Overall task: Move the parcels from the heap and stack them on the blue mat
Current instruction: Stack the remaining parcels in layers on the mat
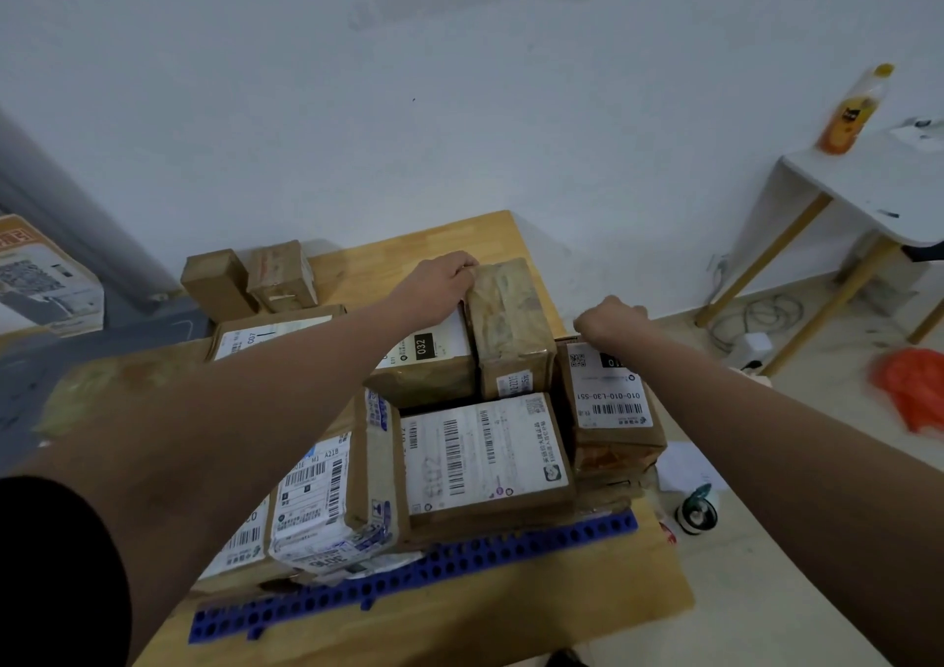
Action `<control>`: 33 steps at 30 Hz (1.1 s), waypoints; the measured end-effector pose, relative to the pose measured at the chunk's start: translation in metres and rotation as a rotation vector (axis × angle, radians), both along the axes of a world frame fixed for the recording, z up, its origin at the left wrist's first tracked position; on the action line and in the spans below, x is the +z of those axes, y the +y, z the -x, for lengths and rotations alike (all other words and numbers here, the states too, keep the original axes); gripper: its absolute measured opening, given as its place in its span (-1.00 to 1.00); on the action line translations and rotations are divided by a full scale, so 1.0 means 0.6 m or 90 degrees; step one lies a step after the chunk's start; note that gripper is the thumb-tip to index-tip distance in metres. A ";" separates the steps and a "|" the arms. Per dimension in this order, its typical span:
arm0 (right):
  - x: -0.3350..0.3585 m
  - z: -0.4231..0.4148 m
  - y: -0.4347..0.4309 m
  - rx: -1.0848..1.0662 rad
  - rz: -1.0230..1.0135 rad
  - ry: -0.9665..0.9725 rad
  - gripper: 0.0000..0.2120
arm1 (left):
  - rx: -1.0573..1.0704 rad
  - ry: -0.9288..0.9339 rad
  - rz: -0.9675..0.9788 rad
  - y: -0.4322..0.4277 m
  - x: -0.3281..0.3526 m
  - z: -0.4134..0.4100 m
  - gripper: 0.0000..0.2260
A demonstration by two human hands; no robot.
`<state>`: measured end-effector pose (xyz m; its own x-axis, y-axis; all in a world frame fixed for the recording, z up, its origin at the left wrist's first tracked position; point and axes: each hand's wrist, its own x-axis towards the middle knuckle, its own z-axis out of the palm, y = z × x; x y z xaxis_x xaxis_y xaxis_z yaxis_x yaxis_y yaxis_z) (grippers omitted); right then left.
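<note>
A person's left hand (439,280) curls its fingers over the far top edge of a brown taped parcel (511,324). The right hand (608,319) is bunched at the far end of a white-labelled parcel (613,400) just beside it; whether it grips anything is hidden. Both parcels sit among the stacked parcels (480,457), roughly half a dozen, covering the blue mat (408,574) near the tabletop's (562,625) front edge. Two small boxes (281,273) sit near the far left corner. The job looks mostly done, with those two left to move.
</note>
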<state>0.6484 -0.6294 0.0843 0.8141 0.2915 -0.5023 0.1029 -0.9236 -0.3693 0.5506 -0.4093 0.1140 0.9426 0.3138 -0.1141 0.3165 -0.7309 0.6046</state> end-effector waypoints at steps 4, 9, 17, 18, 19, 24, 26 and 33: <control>-0.004 0.003 -0.003 0.057 0.047 0.007 -0.64 | -0.006 0.008 -0.036 0.006 -0.004 0.002 -0.76; 0.028 0.033 -0.016 0.099 0.029 -0.002 -0.90 | -0.017 -0.001 -0.039 0.002 -0.002 0.005 -0.70; 0.005 0.026 -0.013 -0.039 -0.058 0.054 -0.55 | -0.024 0.005 -0.039 -0.004 -0.002 0.001 -0.62; 0.002 0.026 -0.015 -0.037 -0.062 0.054 -0.54 | -0.024 0.012 -0.043 -0.005 -0.002 0.001 -0.61; 0.000 0.026 -0.017 -0.030 -0.062 0.053 -0.55 | -0.023 0.019 -0.046 -0.005 -0.003 0.001 -0.58; -0.007 0.024 -0.034 -0.017 -0.124 0.075 -0.67 | -0.015 0.033 -0.022 -0.004 -0.004 0.004 -0.50; -0.009 0.023 -0.039 -0.020 -0.163 0.095 -0.72 | -0.008 0.035 -0.013 -0.003 -0.005 0.005 -0.50; -0.009 0.019 -0.047 0.005 -0.184 0.128 -0.69 | 0.000 0.041 0.000 -0.004 -0.005 0.004 -0.52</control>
<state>0.6369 -0.6577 0.0790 0.7047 0.4504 -0.5481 0.0079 -0.7775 -0.6288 0.5482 -0.4117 0.1110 0.9336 0.3134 -0.1737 0.3540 -0.7315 0.5827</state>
